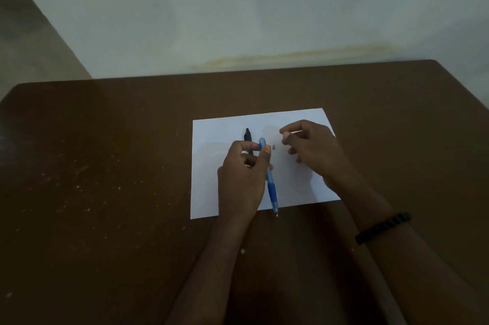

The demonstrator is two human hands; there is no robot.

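Observation:
A white sheet of paper [211,166] lies on the brown table [105,179]. My left hand [242,179] grips a blue pen [271,187] between thumb and forefinger, its tip pointing toward me past the sheet's near edge. A black pen [248,136] lies on the paper just beyond my left fingers, partly hidden by them. My right hand [309,144] hovers over the right half of the sheet and pinches a thin pale piece [295,132] in its fingertips; what the piece is I cannot tell. A tiny dark bit [274,147] lies on the paper between my hands.
The table's far edge meets a pale, stained wall [251,20]. Floor [31,41] shows at the far left. A black band [383,226] is on my right wrist. Pale specks dot the tabletop on the left.

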